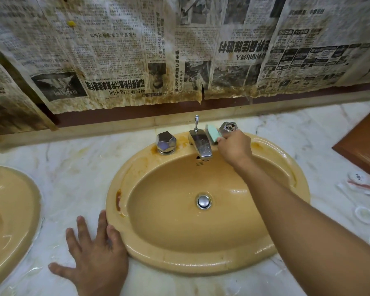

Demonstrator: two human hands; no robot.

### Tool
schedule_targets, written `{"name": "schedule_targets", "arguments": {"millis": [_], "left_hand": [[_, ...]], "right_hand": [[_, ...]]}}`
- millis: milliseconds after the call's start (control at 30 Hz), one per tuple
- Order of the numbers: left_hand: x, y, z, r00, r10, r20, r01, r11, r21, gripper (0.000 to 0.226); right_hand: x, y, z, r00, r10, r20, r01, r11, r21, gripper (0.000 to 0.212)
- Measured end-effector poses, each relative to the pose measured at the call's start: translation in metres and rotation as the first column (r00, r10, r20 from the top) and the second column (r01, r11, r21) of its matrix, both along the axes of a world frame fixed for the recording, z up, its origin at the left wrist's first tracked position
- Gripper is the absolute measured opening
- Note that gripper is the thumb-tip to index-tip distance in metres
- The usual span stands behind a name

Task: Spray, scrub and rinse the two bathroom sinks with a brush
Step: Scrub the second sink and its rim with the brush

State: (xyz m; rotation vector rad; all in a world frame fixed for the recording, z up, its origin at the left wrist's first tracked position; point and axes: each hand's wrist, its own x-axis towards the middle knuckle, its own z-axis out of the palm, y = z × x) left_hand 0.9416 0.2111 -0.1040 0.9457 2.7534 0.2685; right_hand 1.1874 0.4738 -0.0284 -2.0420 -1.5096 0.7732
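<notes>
A tan oval sink (179,261) sits in the marble counter, wet, with rust stains along its left rim and a shut chrome drain plug (203,201). My right hand (233,149) grips a green scrub sponge (212,133) and holds it against the right side of the chrome faucet (200,144), beside the right tap knob (228,128). The left tap knob (166,142) stands free. My left hand (94,255) rests flat on the counter, fingers spread, touching the sink's left front rim. A second tan sink (13,210) shows partly at the left edge.
Stained newspaper covers the wall (179,50) behind the counter. A brown wooden board (363,144) lies at the right. Small white caps and wrappers (361,184) are scattered on the marble counter (73,178) right of the sink.
</notes>
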Motion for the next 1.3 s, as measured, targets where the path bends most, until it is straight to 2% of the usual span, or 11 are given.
{"name": "schedule_targets", "arguments": {"millis": [133,267,367,433,567,633,700,733,1000,1167,1300], "left_hand": [[0.0,0.001,-0.001,1.0,0.026,-0.014,-0.026,1.0,0.013,0.066],[0.001,0.002,-0.003,0.999,0.025,-0.021,-0.025,1.0,0.004,0.065],[0.0,0.002,-0.002,1.0,0.018,-0.016,-0.018,1.0,0.023,0.066],[0.001,0.001,-0.001,1.0,0.011,-0.019,-0.01,0.999,0.034,0.066],[0.001,0.001,-0.003,0.999,0.015,-0.03,-0.014,0.999,0.049,0.063],[-0.001,0.0,-0.005,0.999,0.017,-0.036,-0.015,0.999,0.04,0.063],[-0.003,0.0,-0.006,0.999,0.009,-0.038,-0.008,1.0,0.023,0.063],[-0.003,0.0,-0.006,0.999,0.007,-0.037,-0.006,1.0,0.021,0.064],[-0.002,0.002,-0.006,0.998,0.029,-0.05,-0.026,0.998,0.055,0.062],[-0.003,0.002,-0.01,0.998,0.032,-0.054,-0.029,0.998,0.054,0.059],[-0.001,0.005,-0.008,0.997,0.045,-0.057,-0.04,0.996,0.082,0.059]], "right_hand": [[0.016,-0.044,0.0,0.998,0.028,0.055,-0.028,1.0,0.003,0.027],[0.002,-0.012,0.004,0.991,0.081,0.11,-0.081,0.997,-0.002,0.027],[-0.016,0.018,0.013,0.98,0.105,0.167,-0.104,0.994,-0.016,0.018],[-0.022,0.026,0.022,0.967,0.136,0.216,-0.132,0.991,-0.033,0.022],[-0.012,0.013,0.019,0.95,0.174,0.259,-0.172,0.985,-0.032,0.011],[0.0,-0.005,0.003,0.945,0.171,0.279,-0.17,0.985,-0.026,0.015],[0.012,-0.019,-0.009,0.953,0.13,0.273,-0.129,0.991,-0.02,0.03],[0.015,-0.02,-0.01,0.956,0.125,0.265,-0.124,0.992,-0.018,0.031],[-0.01,0.038,0.003,0.979,0.128,0.159,-0.129,0.992,-0.01,0.026],[0.016,0.005,0.005,0.982,0.172,0.075,-0.172,0.985,-0.004,0.027],[0.021,-0.012,0.004,0.971,0.193,0.138,-0.194,0.981,-0.007,0.026]]}}
